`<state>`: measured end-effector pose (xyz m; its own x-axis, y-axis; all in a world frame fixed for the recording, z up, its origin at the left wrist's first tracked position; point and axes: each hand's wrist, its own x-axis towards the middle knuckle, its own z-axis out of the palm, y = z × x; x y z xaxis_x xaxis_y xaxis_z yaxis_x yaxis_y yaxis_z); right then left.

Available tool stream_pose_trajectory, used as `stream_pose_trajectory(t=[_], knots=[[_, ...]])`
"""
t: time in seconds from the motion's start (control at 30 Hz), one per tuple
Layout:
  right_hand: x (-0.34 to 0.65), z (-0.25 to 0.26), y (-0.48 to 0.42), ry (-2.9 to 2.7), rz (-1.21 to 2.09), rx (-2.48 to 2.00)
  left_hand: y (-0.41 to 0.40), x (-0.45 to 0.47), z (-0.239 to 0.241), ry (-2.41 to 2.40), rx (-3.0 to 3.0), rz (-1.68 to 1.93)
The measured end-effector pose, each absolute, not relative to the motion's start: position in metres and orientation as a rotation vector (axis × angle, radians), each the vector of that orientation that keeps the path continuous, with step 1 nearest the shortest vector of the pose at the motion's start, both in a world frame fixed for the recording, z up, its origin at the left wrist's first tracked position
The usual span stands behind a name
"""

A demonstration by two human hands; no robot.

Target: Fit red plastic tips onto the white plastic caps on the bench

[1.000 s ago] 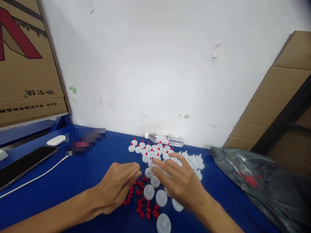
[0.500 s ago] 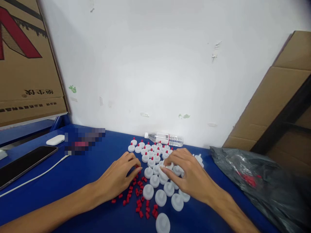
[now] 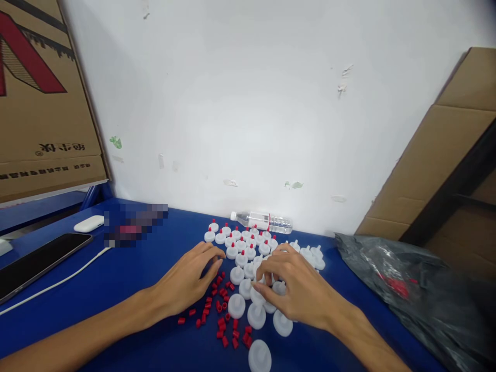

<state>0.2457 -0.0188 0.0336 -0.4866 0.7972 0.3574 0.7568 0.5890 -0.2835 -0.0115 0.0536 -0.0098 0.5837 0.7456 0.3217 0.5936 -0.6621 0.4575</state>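
White caps (image 3: pixel 236 306) spread before the clear bottle (image 3: pixel 258 221) on the bench (image 3: pixel 139 263); loose red tips (image 3: pixel 235 324) lie nearer, to its left. The left hand (image 3: pixel 185 281), front-left of the bottle, shows a narrow thumb-to-finger gap. The right hand (image 3: pixel 296 287) bends over caps before the bottle; its grip I cannot tell.

Round white plastic lids with central spouts (image 3: pixel 236 306), mostly spout-up on blue tabletop (image 3: pixel 155 268) | far-left group: red-tipped, close-packed | nearer and right-hand ones: spouts bare | small hollow red plastic caps (image 3: pixel 219 308): loose, scattered, left of nearer lids
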Motion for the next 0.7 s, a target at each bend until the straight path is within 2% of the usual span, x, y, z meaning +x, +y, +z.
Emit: stream_pose_trajectory(t=[0.13, 0.3, 0.7], knots=[[0.251, 0.035, -0.015, -2.298, 0.016, -1.232, 0.058, -0.015, -0.013, 1.112, 2.501, 0.731], [0.267, 0.031, -0.001, -2.123, -0.297, -1.291, 0.065, -0.017, -0.014, 1.087, 2.502, 0.7], [0.271, 0.022, 0.005, -2.152, -0.409, -1.288, 0.076, -0.016, -0.016, 1.092, 2.659, 0.621]])
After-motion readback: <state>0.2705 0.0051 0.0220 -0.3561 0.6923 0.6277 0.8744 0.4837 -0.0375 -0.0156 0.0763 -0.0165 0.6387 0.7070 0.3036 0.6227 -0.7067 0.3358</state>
